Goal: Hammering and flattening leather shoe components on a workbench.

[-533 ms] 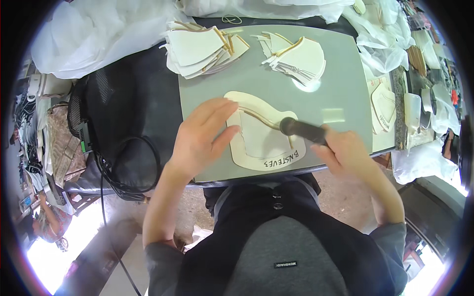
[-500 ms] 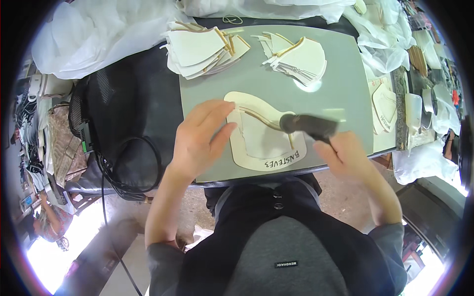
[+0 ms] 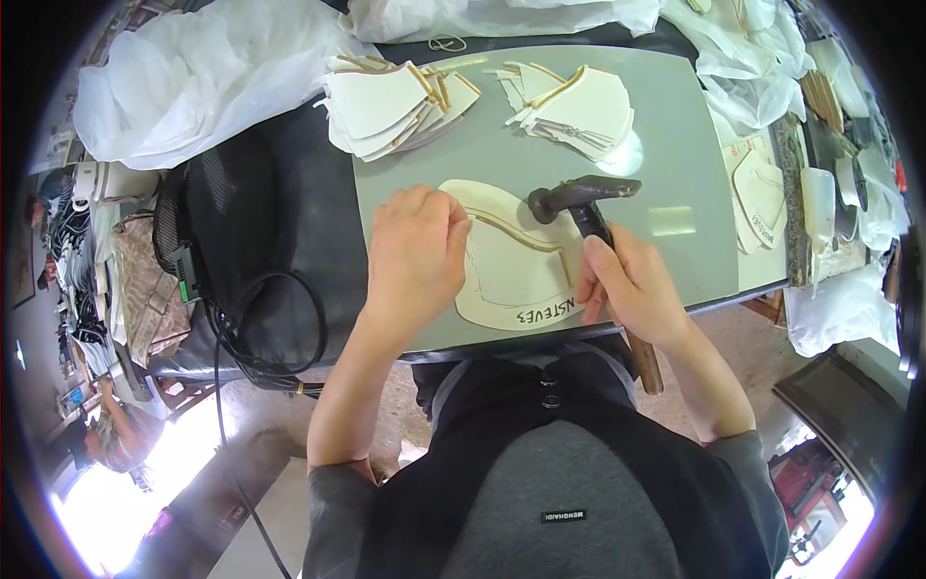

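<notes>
A cream card template (image 3: 506,318) with a rounded outline and dark hand lettering lies on the grey-green board. Inside its cut-out sits a white piece (image 3: 511,268), with a narrow tan strip (image 3: 516,230) along its curved upper edge. My right hand (image 3: 632,285) grips a hammer (image 3: 584,196) by its handle, some fingers loosely spread. The dark head is over the template's upper right, and the wooden handle end sticks out below my hand. My left hand (image 3: 417,253) is closed at the template's left edge, fingers curled against the thumb; anything between them is hidden.
Stacks of white pieces with tan edges (image 3: 376,106) (image 3: 588,106) lie at the board's (image 3: 675,145) far side. White plastic sheeting (image 3: 212,82) is heaped behind. A black cable (image 3: 318,318) coils at left. More card templates (image 3: 757,198) lie at right.
The hammer was blurred and lay sideways over the template; now its head shows clearly and its handle points toward me. My left fingers, earlier extended over the template's corner, have curled in.
</notes>
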Action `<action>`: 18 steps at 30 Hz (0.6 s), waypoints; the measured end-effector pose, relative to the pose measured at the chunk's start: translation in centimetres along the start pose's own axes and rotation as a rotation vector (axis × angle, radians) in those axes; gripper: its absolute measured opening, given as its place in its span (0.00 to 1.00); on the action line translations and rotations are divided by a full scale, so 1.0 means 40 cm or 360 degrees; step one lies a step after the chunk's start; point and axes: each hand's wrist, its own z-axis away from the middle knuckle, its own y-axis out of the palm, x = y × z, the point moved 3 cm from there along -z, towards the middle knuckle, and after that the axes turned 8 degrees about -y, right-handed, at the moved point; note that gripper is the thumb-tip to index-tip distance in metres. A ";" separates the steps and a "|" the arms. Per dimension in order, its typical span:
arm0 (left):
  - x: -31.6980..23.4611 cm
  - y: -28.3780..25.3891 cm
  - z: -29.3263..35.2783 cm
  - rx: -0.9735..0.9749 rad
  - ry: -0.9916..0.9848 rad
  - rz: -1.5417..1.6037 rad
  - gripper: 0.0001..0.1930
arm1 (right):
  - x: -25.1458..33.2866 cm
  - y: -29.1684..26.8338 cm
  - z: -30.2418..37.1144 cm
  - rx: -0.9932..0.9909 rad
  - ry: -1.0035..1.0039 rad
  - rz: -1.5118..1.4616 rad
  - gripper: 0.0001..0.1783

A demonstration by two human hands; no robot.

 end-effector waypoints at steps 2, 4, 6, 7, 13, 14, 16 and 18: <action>-0.003 0.004 0.005 0.0007 0.0057 0.0021 0.03 | 0.004 0.001 0.004 -0.0007 -0.0003 -0.0002 0.22; -0.004 0.006 0.022 0.0094 -0.0010 0.0379 0.03 | 0.007 0.003 0.004 -0.0022 0.0002 -0.0003 0.22; -0.011 0.000 0.040 0.0240 -0.0210 0.0694 0.04 | 0.009 0.002 0.002 -0.0025 0.0000 0.0040 0.22; -0.009 0.004 0.045 0.0381 -0.0417 0.1009 0.06 | 0.007 0.000 0.002 -0.0029 0.0001 0.0038 0.22; -0.032 0.011 0.033 0.0131 -0.0365 0.0827 0.15 | 0.004 0.004 0.002 -0.0027 -0.0005 0.0004 0.22; -0.033 0.009 0.037 0.0126 -0.0357 0.0821 0.15 | 0.002 0.004 0.002 -0.0048 -0.0005 -0.0027 0.22; -0.022 0.008 0.053 0.0129 -0.0585 0.1799 0.18 | 0.001 0.004 0.004 -0.0069 -0.0020 -0.0060 0.22; -0.031 -0.020 0.050 0.0078 -0.0635 0.1993 0.19 | 0.004 -0.002 0.005 -0.0181 -0.0141 -0.0130 0.21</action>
